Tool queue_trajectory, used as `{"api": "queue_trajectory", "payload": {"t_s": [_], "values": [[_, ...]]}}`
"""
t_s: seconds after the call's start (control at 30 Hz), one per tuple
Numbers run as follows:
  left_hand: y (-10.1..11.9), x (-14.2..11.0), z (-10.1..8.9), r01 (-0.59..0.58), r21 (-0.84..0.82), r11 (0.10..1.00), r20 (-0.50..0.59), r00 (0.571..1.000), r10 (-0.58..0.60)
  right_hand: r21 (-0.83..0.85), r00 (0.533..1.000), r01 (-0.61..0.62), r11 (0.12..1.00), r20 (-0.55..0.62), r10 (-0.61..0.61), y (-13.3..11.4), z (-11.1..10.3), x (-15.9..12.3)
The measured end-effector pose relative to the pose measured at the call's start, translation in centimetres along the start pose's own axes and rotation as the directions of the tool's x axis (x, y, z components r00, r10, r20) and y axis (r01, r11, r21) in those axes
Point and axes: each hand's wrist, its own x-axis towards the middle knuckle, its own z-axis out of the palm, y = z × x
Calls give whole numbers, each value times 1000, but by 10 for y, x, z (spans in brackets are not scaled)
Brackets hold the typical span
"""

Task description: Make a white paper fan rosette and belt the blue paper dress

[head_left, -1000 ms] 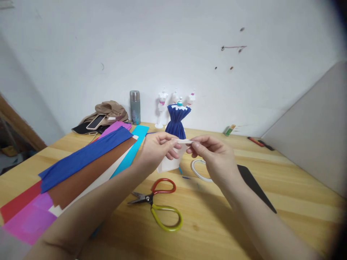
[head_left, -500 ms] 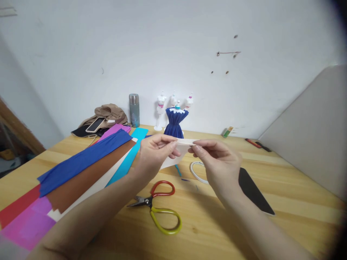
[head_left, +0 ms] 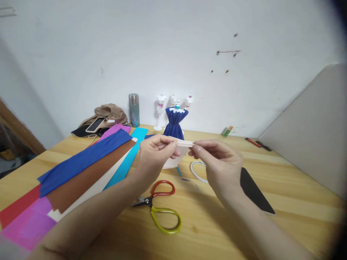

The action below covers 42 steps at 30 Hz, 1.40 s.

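Note:
Between my two hands a piece of white crepe-like paper point(head_left: 175, 162) is held up above the table, its top edge folded into a narrow strip. My left hand point(head_left: 157, 151) pinches the left part of that fold between thumb and fingers. At the fold's right end, my right hand point(head_left: 214, 155) pinches it the same way. Just behind the paper stands a small dress form in a pleated dark blue dress point(head_left: 175, 121) with a white jagged neckline. Scissors point(head_left: 159, 206) with one red and one yellow handle lie below my hands.
Overlapping coloured sheets, with a blue one point(head_left: 86, 160) on top, cover the table's left side. A thermos point(head_left: 134, 110), white dress forms point(head_left: 160, 108) and a glue stick point(head_left: 228, 131) stand or lie along the wall. A white ring point(head_left: 195, 172) and a black flat object point(head_left: 255, 191) lie right.
The white paper's fold has turned slightly, showing more of the folded strip, and its hanging part has swung a little to the right. Both hands keep their pinch almost in place.

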Motion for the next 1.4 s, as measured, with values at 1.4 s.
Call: {"api": "queue_trajectory", "payload": {"t_s": [1.4], "values": [[-22,21,-23,-61,50,997,-67,996,64,29,964,-240,970,122,235,15,8,28]]}}
